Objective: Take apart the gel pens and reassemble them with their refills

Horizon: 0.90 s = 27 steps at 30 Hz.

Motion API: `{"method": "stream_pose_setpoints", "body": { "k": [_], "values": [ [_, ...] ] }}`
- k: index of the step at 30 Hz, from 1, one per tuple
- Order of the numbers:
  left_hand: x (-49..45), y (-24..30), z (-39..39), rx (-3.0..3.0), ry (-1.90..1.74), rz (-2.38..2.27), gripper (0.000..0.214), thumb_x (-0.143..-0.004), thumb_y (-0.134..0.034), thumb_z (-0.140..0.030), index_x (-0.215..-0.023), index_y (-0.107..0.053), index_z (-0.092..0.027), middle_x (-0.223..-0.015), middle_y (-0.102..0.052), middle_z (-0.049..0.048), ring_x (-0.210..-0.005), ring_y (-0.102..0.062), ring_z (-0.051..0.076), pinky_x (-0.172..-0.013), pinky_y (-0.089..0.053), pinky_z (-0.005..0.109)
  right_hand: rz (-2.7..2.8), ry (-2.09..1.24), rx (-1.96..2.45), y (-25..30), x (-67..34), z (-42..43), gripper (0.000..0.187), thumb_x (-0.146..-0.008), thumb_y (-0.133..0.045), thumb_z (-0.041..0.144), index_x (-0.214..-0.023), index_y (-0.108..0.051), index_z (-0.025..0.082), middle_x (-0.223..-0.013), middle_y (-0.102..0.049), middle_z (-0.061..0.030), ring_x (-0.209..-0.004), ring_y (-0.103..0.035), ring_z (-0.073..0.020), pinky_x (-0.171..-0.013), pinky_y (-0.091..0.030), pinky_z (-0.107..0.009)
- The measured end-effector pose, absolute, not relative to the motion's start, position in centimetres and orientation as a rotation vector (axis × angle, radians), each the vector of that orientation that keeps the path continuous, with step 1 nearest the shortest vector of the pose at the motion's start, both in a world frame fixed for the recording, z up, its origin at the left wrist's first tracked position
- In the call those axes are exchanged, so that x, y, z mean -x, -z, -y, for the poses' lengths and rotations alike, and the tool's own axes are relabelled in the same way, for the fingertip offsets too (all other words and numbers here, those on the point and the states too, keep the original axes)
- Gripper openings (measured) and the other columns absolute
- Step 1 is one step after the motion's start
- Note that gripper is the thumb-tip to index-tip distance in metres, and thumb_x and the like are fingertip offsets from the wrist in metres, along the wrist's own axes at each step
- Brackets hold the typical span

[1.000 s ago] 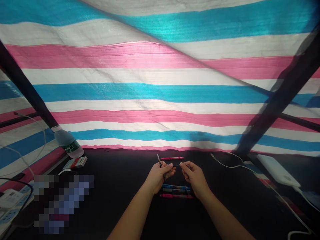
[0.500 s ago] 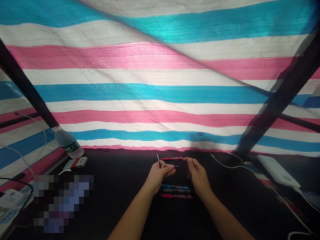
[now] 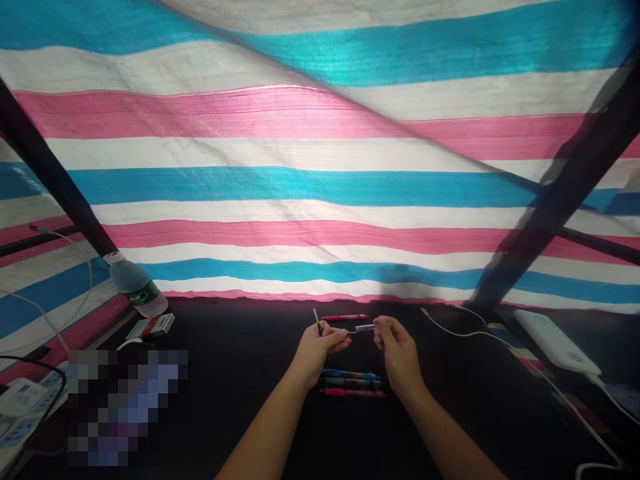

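Note:
My left hand (image 3: 325, 345) is closed, its thumb and fingers pinching a thin pen refill (image 3: 353, 333) that points right. A pale, thin stick with a dark lower part (image 3: 316, 316) also sticks up from this hand. In my right hand (image 3: 397, 347), closed fingertips grip a clear pen barrel (image 3: 365, 327) with its open end facing the refill. Whether the two touch cannot be made out. A red pen (image 3: 345, 318) lies just beyond my hands. Between my wrists lie a blue pen (image 3: 353, 375), a dark pen (image 3: 354, 383) and another red pen (image 3: 353, 393).
A water bottle (image 3: 137, 287) and a small box (image 3: 150, 326) stand at the left on the black table (image 3: 225, 400). A power strip (image 3: 25, 413) is at the left edge. On the right are a white power bank (image 3: 556, 341) and cables (image 3: 465, 333). Striped sheeting (image 3: 300, 187) hangs behind.
My right hand has raised the clear barrel from below and turned it level, towards the refill. It has drawn back from the far red pen. My left hand stays still.

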<state>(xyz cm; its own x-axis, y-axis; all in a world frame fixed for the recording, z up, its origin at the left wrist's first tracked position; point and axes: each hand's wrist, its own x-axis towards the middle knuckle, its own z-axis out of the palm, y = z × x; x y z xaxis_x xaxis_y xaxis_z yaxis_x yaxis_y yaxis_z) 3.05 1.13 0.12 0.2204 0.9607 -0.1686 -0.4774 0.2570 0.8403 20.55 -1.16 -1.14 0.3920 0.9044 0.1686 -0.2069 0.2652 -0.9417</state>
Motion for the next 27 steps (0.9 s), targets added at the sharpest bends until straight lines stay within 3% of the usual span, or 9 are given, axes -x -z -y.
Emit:
{"method": "stream_pose_setpoints", "body": {
  "k": [7,11,15,19,23,27],
  "values": [
    [-3.04,-0.15,-1.12,-0.759,-1.141,-0.797,0.062,-0.057,-0.099,-0.03,-0.064,-0.038,-0.02,-0.077,-0.072,0.0051,-0.073,-0.074,0.019,-0.073,-0.062,0.029,0.982,-0.936,1.051,0.35,-20.41,1.49,0.033,-0.084,-0.076,0.056,-0.087,-0.073,0.023,-0.062,-0.053,0.002,-0.058,-0.045,-0.0164,-0.054,-0.034,-0.029],
    [-3.02,-0.36,-1.14,-0.821,-1.188,-0.794,0.061,-0.06,-0.097,-0.033,-0.063,-0.037,-0.02,-0.072,-0.069,0.0021,-0.067,-0.07,0.014,-0.066,-0.057,0.024,1.096,-1.035,1.066,0.17,-20.13,1.63,0.034,-0.079,-0.081,0.054,-0.086,-0.076,0.022,-0.062,-0.058,0.0005,-0.056,-0.048,-0.0161,-0.053,-0.035,-0.029],
    [-3.01,-0.73,-1.09,-0.89,-1.23,-0.751,0.061,-0.065,-0.093,-0.035,-0.063,-0.035,-0.021,-0.064,-0.061,-0.0019,-0.054,-0.055,0.008,-0.05,-0.042,0.018,1.224,-1.217,1.026,0.51,-19.99,1.64,0.036,-0.077,-0.082,0.052,-0.095,-0.078,0.022,-0.074,-0.068,-0.003,-0.063,-0.056,-0.0177,-0.055,-0.038,-0.028],
    [-3.19,-0.8,-0.95,-0.881,-1.166,-0.684,0.049,-0.074,-0.086,-0.034,-0.068,-0.039,-0.021,-0.053,-0.04,-0.0103,-0.043,-0.032,0.004,-0.042,-0.022,0.017,1.225,-1.3,0.916,0.63,-19.74,1.86,0.028,-0.083,-0.079,0.047,-0.097,-0.073,0.023,-0.085,-0.069,-0.0041,-0.074,-0.059,-0.0194,-0.065,-0.044,-0.031],
    [-3.28,-0.32,-1.18,-0.859,-1.153,-0.698,0.015,-0.075,-0.074,-0.019,-0.083,-0.061,-0.017,-0.071,-0.052,-0.0033,-0.055,-0.043,0.007,-0.049,-0.031,0.019,0.969,-1.338,0.795,0.36,-19.86,1.65,0.023,-0.079,-0.083,0.038,-0.087,-0.066,0.024,-0.08,-0.06,0.0015,-0.068,-0.052,-0.0151,-0.067,-0.043,-0.029],
    [-3.04,0.08,-1.25,-0.996,-1.156,-0.748,0.027,-0.075,-0.066,-0.015,-0.101,-0.074,-0.016,-0.087,-0.06,0.0027,-0.07,-0.054,0.012,-0.062,-0.041,0.021,0.822,-1.366,0.749,0.32,-20.45,0.95,0.036,-0.083,-0.075,0.051,-0.071,-0.056,0.023,-0.066,-0.042,0.0046,-0.055,-0.035,-0.0128,-0.057,-0.037,-0.029]
  ]
}}
